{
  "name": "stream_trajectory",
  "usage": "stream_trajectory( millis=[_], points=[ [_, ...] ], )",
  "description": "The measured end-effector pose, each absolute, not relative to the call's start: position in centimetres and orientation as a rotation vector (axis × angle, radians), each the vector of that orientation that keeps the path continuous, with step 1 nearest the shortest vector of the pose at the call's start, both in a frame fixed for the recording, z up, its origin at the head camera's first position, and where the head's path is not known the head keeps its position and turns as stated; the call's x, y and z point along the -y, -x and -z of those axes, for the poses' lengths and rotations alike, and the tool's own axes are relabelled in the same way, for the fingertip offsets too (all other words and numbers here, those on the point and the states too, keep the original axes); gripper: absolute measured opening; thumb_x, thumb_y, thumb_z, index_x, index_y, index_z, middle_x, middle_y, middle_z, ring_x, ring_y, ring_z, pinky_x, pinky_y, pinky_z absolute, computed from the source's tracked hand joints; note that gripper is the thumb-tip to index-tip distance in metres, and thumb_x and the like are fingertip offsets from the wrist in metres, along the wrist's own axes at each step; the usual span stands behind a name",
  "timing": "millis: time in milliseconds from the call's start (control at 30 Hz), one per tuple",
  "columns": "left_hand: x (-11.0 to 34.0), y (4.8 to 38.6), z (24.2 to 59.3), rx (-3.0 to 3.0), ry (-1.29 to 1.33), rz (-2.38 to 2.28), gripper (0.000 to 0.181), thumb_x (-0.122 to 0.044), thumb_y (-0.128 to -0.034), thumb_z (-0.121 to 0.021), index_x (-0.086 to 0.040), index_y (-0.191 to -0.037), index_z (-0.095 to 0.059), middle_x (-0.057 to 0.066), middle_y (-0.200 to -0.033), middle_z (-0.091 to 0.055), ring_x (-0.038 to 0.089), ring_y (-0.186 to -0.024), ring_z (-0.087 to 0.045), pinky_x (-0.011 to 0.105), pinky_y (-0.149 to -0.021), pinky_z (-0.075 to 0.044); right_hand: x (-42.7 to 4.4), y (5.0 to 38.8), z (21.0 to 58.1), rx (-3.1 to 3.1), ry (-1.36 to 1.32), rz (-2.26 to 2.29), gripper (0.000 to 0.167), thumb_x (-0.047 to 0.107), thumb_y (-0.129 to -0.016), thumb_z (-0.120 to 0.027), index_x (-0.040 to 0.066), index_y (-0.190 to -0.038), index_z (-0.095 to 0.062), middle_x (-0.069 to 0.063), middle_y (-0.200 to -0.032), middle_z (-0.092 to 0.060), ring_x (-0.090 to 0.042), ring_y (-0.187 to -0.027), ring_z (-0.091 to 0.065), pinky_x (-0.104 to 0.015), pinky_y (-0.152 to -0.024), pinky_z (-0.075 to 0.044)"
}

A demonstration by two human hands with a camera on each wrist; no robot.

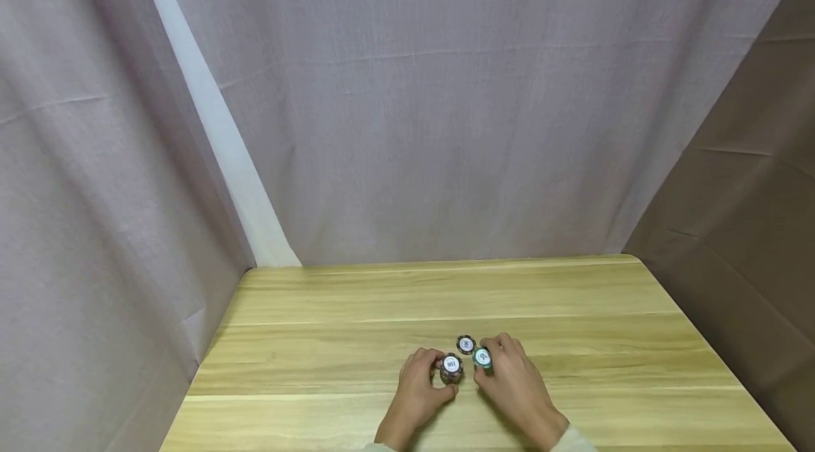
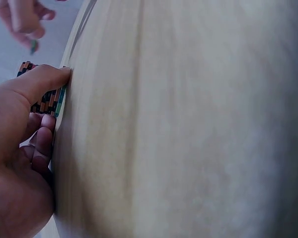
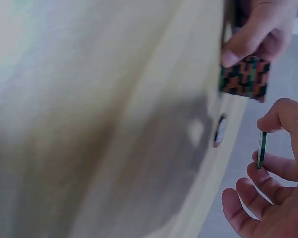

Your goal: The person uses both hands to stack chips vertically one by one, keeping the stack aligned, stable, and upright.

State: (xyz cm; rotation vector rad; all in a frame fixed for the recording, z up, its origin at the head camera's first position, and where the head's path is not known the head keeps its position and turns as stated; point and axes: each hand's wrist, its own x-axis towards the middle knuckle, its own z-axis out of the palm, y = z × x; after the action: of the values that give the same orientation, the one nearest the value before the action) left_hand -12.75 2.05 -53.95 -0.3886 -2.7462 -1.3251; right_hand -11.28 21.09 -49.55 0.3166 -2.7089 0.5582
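A stack of poker chips (image 1: 451,366), mostly black and orange with some green edges, stands on the table. My left hand (image 1: 418,385) grips it low down between thumb and fingers; the right wrist view shows the stack (image 3: 247,78) from the side. To its right, my right hand (image 1: 514,379) pinches one green poker chip (image 1: 482,357) by its rim. In the right wrist view that green chip (image 3: 261,149) is held up off the tabletop, apart from the stack. A single black chip (image 1: 466,344) lies flat on the table just behind the two hands.
The light wooden table (image 1: 318,353) spreads out on both sides of the hands and behind them. Grey curtains (image 1: 414,119) hang along its back and left, with a darker brown one (image 1: 732,226) at the right.
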Motion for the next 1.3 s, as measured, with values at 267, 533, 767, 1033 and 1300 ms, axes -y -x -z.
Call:
stream_trajectory(
  millis=[267, 533, 767, 1033, 1300],
  points=[
    [-1.8, 12.8, 54.2, 2.779, 0.396, 1.325, 0.048, -0.026, -0.0706, -0.086, -0.020, -0.113, -0.066, -0.016, -0.090, -0.049, 0.005, -0.084, -0.042, 0.030, -0.079, -0.037, -19.3, 11.5, 47.6, 2.715, -0.407, -0.602, 0.042, 0.017, -0.075, -0.081, 0.003, -0.113, -0.069, -0.004, -0.102, -0.062, -0.019, -0.094, -0.059, -0.037, -0.076, -0.056],
    [-1.9, 13.0, 54.4, 2.787, 0.416, 1.302, 0.046, -0.026, -0.0724, -0.084, -0.018, -0.114, -0.065, -0.015, -0.091, -0.049, 0.005, -0.083, -0.041, 0.029, -0.077, -0.037, -18.1, 11.6, 48.0, 2.784, -0.463, -0.603, 0.041, 0.028, -0.078, -0.082, 0.009, -0.112, -0.069, 0.001, -0.105, -0.063, -0.015, -0.095, -0.060, -0.035, -0.074, -0.056],
    [-2.0, 13.0, 54.2, 2.768, 0.426, 1.290, 0.043, -0.024, -0.0715, -0.085, -0.018, -0.110, -0.065, -0.016, -0.089, -0.049, 0.004, -0.081, -0.040, 0.027, -0.075, -0.035, -17.7, 11.7, 48.5, 2.767, -0.493, -0.579, 0.033, 0.028, -0.077, -0.083, 0.012, -0.102, -0.070, -0.004, -0.111, -0.065, -0.021, -0.100, -0.062, -0.042, -0.075, -0.056],
    [-2.0, 12.9, 54.1, 2.737, 0.442, 1.245, 0.045, -0.022, -0.0683, -0.086, -0.017, -0.108, -0.066, -0.014, -0.090, -0.051, 0.004, -0.081, -0.041, 0.028, -0.075, -0.037, -17.7, 11.6, 48.8, 2.765, -0.492, -0.566, 0.032, 0.029, -0.078, -0.083, 0.013, -0.102, -0.070, -0.002, -0.112, -0.065, -0.020, -0.100, -0.063, -0.041, -0.078, -0.056],
    [-1.8, 12.9, 54.1, 2.767, 0.435, 1.265, 0.042, -0.022, -0.0715, -0.085, -0.018, -0.108, -0.065, -0.014, -0.088, -0.049, 0.004, -0.080, -0.039, 0.026, -0.074, -0.035, -17.5, 11.7, 48.7, 2.768, -0.510, -0.567, 0.030, 0.028, -0.077, -0.083, 0.014, -0.099, -0.069, -0.001, -0.110, -0.064, -0.019, -0.099, -0.062, -0.041, -0.078, -0.055]
  ],
)
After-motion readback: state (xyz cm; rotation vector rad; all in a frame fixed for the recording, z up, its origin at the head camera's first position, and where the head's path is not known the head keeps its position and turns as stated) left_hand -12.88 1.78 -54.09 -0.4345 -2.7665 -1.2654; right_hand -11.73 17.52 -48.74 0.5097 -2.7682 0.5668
